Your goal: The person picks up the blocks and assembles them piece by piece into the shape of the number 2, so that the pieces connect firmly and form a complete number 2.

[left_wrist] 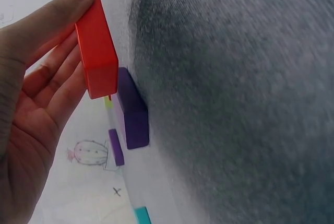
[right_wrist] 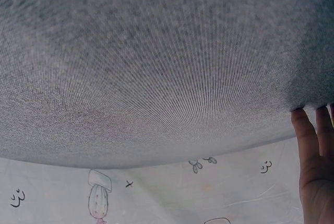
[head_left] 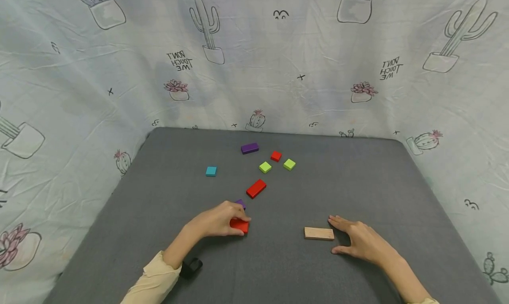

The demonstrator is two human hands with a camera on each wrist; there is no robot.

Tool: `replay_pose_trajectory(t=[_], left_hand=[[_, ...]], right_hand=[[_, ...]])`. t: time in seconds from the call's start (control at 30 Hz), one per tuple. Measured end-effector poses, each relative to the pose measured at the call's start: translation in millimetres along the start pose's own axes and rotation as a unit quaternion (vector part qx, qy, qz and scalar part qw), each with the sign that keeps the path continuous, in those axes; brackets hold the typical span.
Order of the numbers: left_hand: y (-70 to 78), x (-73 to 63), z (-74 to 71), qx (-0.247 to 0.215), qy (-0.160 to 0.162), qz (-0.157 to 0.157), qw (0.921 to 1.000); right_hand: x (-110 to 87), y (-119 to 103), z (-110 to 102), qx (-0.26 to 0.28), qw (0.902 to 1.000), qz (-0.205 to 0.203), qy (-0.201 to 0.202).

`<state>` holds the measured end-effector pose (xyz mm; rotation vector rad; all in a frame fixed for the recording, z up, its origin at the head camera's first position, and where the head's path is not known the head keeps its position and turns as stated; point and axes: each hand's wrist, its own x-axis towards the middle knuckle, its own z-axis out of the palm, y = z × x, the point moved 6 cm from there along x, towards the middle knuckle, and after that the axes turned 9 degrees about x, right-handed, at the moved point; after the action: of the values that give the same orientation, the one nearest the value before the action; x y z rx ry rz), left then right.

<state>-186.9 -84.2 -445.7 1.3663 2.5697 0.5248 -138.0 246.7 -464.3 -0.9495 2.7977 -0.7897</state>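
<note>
My left hand pinches a red rectangular block between thumb and fingers, close over the grey table. In the left wrist view the thumb lies along one end of that red block. Just beyond it sits a purple block, partly covered by the hand in the head view. A plain wooden block lies flat at the right, its long side running left to right. Beside its right end my right hand rests with thumb and fingers spread apart, fingertips at the tabletop, holding nothing.
Farther back on the grey table lie another red block, a blue square block, two lime-green blocks, a small red block and a long purple block. A cactus-print cloth hangs behind.
</note>
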Motion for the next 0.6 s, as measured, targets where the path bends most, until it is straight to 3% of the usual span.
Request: replay_pose_trajectory(t=[0.27, 0.6], left_hand=[[6.7, 10.8, 7.0, -0.001, -0.002, 0.026, 0.9997], [10.6, 24.2, 20.2, -0.006, -0.031, 0.031, 0.9990]], right_hand=[[-1.4, -0.6, 3.9, 0.000, 1.0000, 0.006, 0.002], [-3.0, -0.5, 7.1, -0.003, 0.9999, 0.007, 0.008]])
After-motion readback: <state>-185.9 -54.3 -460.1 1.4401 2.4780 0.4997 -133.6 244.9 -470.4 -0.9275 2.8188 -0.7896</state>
